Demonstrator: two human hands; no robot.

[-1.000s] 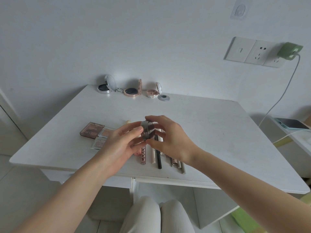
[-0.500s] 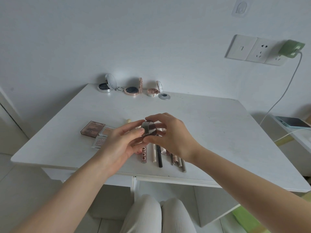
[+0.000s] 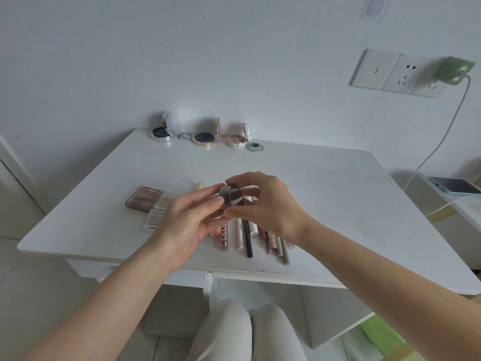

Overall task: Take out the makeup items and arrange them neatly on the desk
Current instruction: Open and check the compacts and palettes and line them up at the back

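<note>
Here, on the white table (image 3: 338, 194), the things run from left to right. At the near left lies a brown eyeshadow palette (image 3: 143, 198), with two small clear-cased pans (image 3: 158, 211) just beside it on its right, partly hidden by the left hand (image 3: 187, 220). A cream-coloured stick (image 3: 198, 185) pokes out beyond that hand, on its far side.

The left hand is held above the table, palm turned inward, and its fingertips and thumb pinch the left side of a small round dark compact (image 3: 231, 198). The compact is held on edge in the air over the middle of the table, its metallic rim towards the camera. The right hand (image 3: 268, 204) curls round its right side, thumb below and fingers over the top, so both hands hold it together. I cannot tell whether the compact is closed or slightly parted.

Beneath the hands a row of pens and tubes (image 3: 250, 238) lies side by side on the table, pointing towards the near edge.

Along the far edge, by the wall, stand three open compacts: a silver one (image 3: 162, 132), a rose-gold one (image 3: 204, 138) and a small patterned one (image 3: 238, 140), with a grey round disc (image 3: 255, 147) just right of them.

Far right, a green charger (image 3: 454, 71) sits in a wall socket (image 3: 402, 72), and a phone (image 3: 455, 185) lies on a side surface.
</note>
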